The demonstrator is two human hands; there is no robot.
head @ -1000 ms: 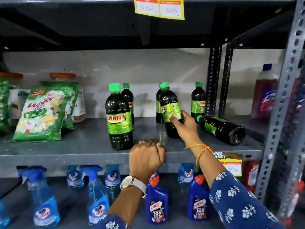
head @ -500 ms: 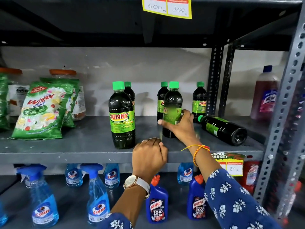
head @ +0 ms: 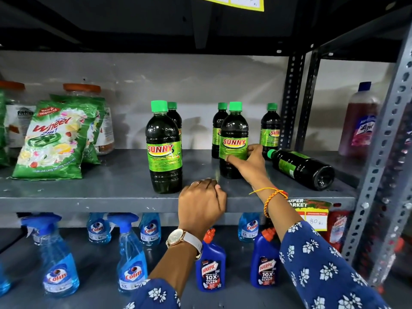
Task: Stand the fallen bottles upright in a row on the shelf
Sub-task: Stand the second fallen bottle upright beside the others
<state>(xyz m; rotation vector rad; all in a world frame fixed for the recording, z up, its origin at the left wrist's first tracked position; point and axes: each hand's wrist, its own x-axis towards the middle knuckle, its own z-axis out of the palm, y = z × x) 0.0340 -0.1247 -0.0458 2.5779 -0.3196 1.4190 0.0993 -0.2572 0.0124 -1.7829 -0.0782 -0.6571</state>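
On the grey shelf (head: 89, 188) stand dark Sunny bottles with green caps. One front bottle (head: 163, 148) is upright at the centre. My right hand (head: 249, 166) grips the lower label of a second front bottle (head: 234, 130), which stands upright. Three more upright bottles sit behind: one (head: 175, 114) behind the centre bottle, one (head: 219, 121) behind the held bottle and one (head: 270, 128) at the right. One bottle (head: 301, 168) lies on its side at the right, cap pointing left. My left hand (head: 200, 204) is curled over the shelf's front edge.
Green Wheel detergent bags (head: 51, 141) and orange-lidded jars (head: 81, 88) fill the shelf's left. A perforated metal upright (head: 383, 161) bounds the right, with a Lizol bottle (head: 361, 123) beyond. Below stand blue Colin sprays (head: 131, 259) and Harpic bottles (head: 210, 266).
The bottle in my right hand went from tilted to upright and was turned so its Sunny label faces front. My left hand stayed on the shelf edge.
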